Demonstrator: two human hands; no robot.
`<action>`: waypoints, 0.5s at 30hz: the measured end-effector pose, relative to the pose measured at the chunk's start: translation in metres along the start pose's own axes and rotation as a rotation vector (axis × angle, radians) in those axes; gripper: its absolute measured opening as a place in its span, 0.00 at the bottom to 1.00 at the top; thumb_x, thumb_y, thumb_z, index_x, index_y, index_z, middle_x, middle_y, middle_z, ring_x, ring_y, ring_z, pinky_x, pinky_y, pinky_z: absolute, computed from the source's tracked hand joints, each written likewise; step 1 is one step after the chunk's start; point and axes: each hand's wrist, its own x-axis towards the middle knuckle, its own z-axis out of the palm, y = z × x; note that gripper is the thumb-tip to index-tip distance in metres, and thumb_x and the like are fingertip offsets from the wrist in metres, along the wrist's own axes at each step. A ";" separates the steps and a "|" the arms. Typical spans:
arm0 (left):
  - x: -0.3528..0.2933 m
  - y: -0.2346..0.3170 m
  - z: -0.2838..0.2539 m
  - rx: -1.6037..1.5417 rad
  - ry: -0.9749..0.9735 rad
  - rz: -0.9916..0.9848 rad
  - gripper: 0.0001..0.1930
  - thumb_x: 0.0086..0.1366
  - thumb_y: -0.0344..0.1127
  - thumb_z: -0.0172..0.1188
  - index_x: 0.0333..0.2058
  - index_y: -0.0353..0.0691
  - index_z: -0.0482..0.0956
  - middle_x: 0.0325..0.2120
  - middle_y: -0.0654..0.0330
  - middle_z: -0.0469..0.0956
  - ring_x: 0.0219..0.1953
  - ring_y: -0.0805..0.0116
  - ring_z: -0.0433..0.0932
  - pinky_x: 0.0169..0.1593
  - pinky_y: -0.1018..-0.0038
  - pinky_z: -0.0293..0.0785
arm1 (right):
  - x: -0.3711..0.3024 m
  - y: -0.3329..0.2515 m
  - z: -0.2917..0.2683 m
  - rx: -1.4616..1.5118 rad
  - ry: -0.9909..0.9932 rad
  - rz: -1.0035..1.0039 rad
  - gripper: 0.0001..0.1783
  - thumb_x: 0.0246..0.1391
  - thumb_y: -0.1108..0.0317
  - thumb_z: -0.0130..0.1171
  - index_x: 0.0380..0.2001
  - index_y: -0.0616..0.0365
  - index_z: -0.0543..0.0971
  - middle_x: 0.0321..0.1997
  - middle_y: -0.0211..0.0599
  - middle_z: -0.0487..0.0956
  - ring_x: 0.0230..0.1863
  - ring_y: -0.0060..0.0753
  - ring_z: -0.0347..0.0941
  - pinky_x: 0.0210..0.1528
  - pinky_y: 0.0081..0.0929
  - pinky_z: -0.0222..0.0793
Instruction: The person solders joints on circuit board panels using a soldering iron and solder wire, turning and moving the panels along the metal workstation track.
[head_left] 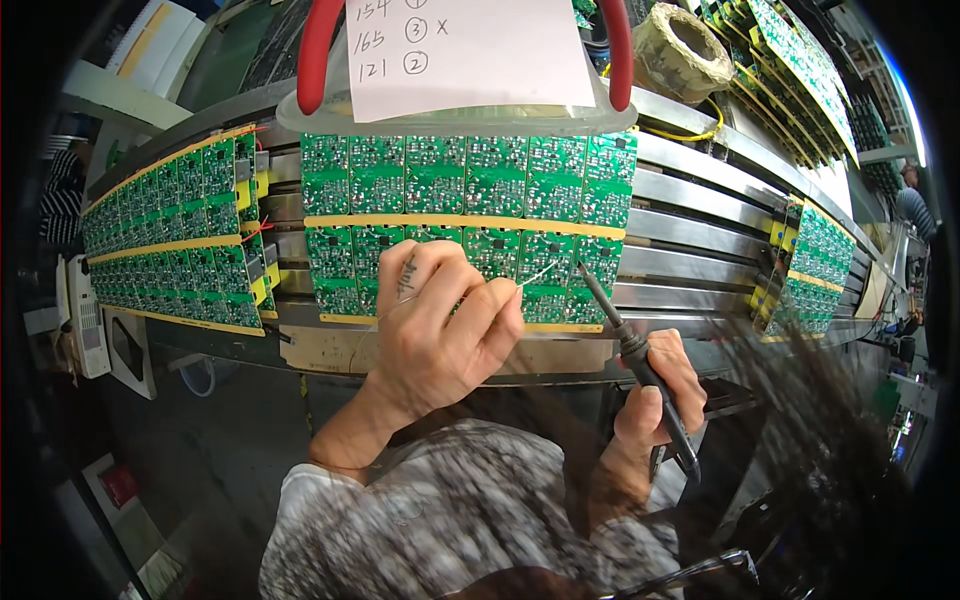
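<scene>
A green circuit board panel (465, 190) lies in front of me, its small boards in two rows split by a yellow strip. Over its lower row, my left hand (440, 310) pinches a thin, silvery solder wire (537, 274) between thumb and forefinger. The wire points right, and its slack end trails left behind the hand. My right hand (665, 390) is closed round the dark handle of a soldering iron (625, 335). The iron's tip is at the board's lower right part, close to the wire's end. Whether tip and wire touch, I cannot tell.
More circuit board panels stand at left (175, 235) and right (815, 270) on metal rails (690, 215). Beyond the middle panel is a clear plastic piece with red handles (620, 55) and a handwritten paper sheet (470, 60). A tape roll (685, 50) and stacked boards (785, 75) sit far right.
</scene>
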 end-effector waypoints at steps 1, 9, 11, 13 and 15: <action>0.000 0.000 0.000 -0.002 0.004 -0.009 0.10 0.50 0.25 0.71 0.32 0.44 0.81 0.25 0.66 0.70 0.32 0.62 0.74 0.42 0.62 0.64 | 0.000 0.000 0.000 0.001 0.001 0.000 0.16 0.64 0.62 0.61 0.44 0.67 0.77 0.26 0.47 0.81 0.26 0.41 0.75 0.34 0.40 0.71; -0.004 -0.001 -0.009 0.020 -0.014 -0.020 0.09 0.52 0.26 0.71 0.31 0.43 0.82 0.28 0.65 0.74 0.39 0.59 0.78 0.46 0.59 0.67 | -0.006 0.001 -0.004 0.012 0.065 -0.021 0.18 0.66 0.58 0.60 0.43 0.66 0.77 0.26 0.46 0.81 0.25 0.41 0.76 0.34 0.40 0.70; -0.009 -0.004 -0.012 0.047 -0.003 -0.022 0.08 0.54 0.28 0.71 0.32 0.43 0.81 0.29 0.65 0.75 0.42 0.59 0.79 0.49 0.58 0.68 | -0.007 0.002 -0.002 0.010 0.066 -0.018 0.18 0.66 0.58 0.60 0.42 0.66 0.77 0.25 0.46 0.81 0.25 0.41 0.76 0.34 0.40 0.70; -0.013 -0.006 -0.016 0.071 0.010 -0.039 0.08 0.53 0.27 0.71 0.31 0.44 0.81 0.30 0.65 0.76 0.45 0.57 0.80 0.53 0.54 0.68 | -0.009 0.002 -0.002 0.006 0.070 -0.016 0.19 0.66 0.57 0.60 0.41 0.66 0.77 0.25 0.46 0.81 0.25 0.41 0.76 0.34 0.40 0.70; -0.015 -0.009 -0.022 0.092 0.031 -0.055 0.08 0.53 0.27 0.71 0.31 0.44 0.81 0.31 0.65 0.77 0.46 0.55 0.80 0.56 0.51 0.68 | -0.010 0.002 -0.002 0.004 0.084 -0.022 0.20 0.67 0.56 0.60 0.41 0.67 0.77 0.25 0.46 0.81 0.25 0.40 0.76 0.33 0.39 0.70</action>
